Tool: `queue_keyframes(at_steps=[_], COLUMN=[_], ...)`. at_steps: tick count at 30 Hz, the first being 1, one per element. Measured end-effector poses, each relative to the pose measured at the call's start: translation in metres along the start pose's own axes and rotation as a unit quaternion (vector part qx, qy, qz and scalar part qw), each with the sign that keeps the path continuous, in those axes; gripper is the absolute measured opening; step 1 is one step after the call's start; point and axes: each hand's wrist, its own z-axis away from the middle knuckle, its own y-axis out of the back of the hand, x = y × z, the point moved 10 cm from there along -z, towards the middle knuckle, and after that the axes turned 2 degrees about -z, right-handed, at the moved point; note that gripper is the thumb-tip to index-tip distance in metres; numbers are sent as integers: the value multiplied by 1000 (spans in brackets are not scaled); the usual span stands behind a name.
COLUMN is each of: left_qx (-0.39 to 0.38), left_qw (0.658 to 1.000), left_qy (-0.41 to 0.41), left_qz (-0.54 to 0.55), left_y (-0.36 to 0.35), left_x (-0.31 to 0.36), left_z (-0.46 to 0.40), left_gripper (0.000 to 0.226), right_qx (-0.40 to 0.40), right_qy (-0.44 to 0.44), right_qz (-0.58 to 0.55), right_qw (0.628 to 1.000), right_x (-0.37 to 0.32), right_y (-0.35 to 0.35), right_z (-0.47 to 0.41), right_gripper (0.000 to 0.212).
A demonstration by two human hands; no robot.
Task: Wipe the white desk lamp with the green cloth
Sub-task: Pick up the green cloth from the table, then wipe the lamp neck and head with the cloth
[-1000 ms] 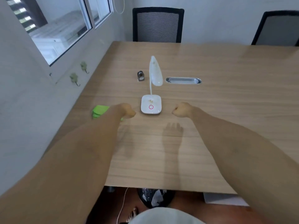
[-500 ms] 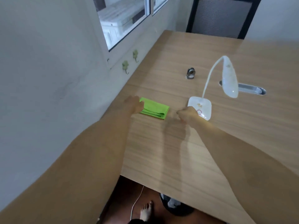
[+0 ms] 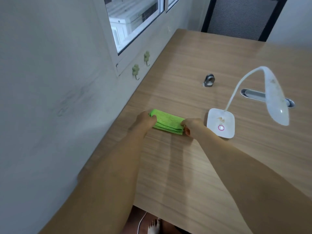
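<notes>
The green cloth point(image 3: 168, 121) lies folded on the wooden table point(image 3: 185, 166) near its left edge. My left hand point(image 3: 145, 119) grips the cloth's left end and my right hand point(image 3: 192, 126) pinches its right end. Just right of my right hand stands the white desk lamp: its square base point(image 3: 222, 123) has a pink ring button and some brownish specks. A thin curved neck rises from the base to the long lamp head point(image 3: 275, 97), which hangs tilted at the right and carries faint dirt marks.
A small metal object point(image 3: 209, 80) sits behind the cloth. A metal cable slot point(image 3: 253, 95) is set in the table behind the lamp. The wall with two green hooks point(image 3: 135, 70) runs along the left edge. A black chair point(image 3: 241, 17) stands at the far end.
The view has swung left toward the cloth. My left hand has closed on the cloth's left end, and my right hand has moved from the lamp base to the cloth's right end.
</notes>
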Motion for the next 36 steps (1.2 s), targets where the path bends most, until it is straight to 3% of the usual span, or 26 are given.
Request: queue_keyframes(at_steps=[4, 7, 10, 11, 12, 14, 17, 23, 28, 33, 36], left_qx=[-10, -70, -124, -134, -139, -150, -156, -215, -317, -331, -336], left_qw=[990, 965, 951, 948, 946, 944, 946, 926, 919, 927, 926], left_qy=[65, 100, 118, 123, 123, 119, 111, 67, 36, 27, 32], left_qz=[128, 233, 257, 262, 264, 270, 263, 302, 232, 172, 168], left_y=[-7, -20, -26, -27, -27, -29, -33, -57, -80, -93, -100], left_x=[-8, -6, -5, -4, -1, 7, 14, 44, 60, 61, 64], left_z=[2, 13, 22, 26, 30, 38, 47, 66, 92, 99, 102], left_gripper=[38, 29, 21, 11, 3, 16, 25, 6, 3, 3, 3], right_qx=[-20, -51, -78, -84, -97, -112, -111, -118, -104, -104, -132], right_qy=[-12, -20, -18, -16, -12, 0, -1, 12, 47, 43, 29], right_qz=[-34, -74, -103, -117, -131, -145, -141, -169, -178, -257, -318], right_qw=[999, 996, 991, 989, 987, 983, 984, 978, 977, 960, 938], right_x=[-1, 0, 1, 2, 3, 2, 5, 5, 0, 8, 14], right_y=[0, 1, 8, 12, 15, 24, 41, 77, 106, 121, 120], right_z=[6, 18, 33, 36, 40, 48, 58, 68, 72, 72, 76], right_gripper=[27, 14, 6, 12, 19, 24, 15, 17, 15, 17, 31])
